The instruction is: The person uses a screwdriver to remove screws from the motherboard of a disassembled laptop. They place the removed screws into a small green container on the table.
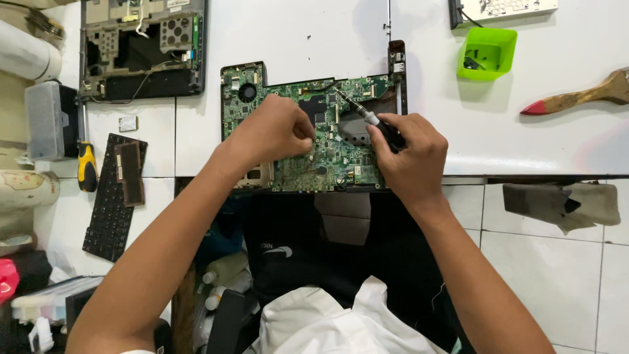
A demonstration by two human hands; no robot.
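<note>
A green laptop motherboard (341,154) lies on the white tabletop (295,39) near its front edge. My left hand (272,131) rests on the board's left half, fingers curled, fingertips pinching at something small near the middle; what it is I cannot make out. My right hand (409,154) grips a screwdriver (367,115) with a black handle and silver shaft. Its tip points up and left onto the board's upper middle, beside a grey metal plate (354,130).
An opened laptop base (141,49) sits at the back left. A detached black keyboard (111,196), a yellow-handled tool (86,167) and a grey box (49,121) lie at the left. A green tray (488,52) and a wooden-handled brush (580,97) are at the right.
</note>
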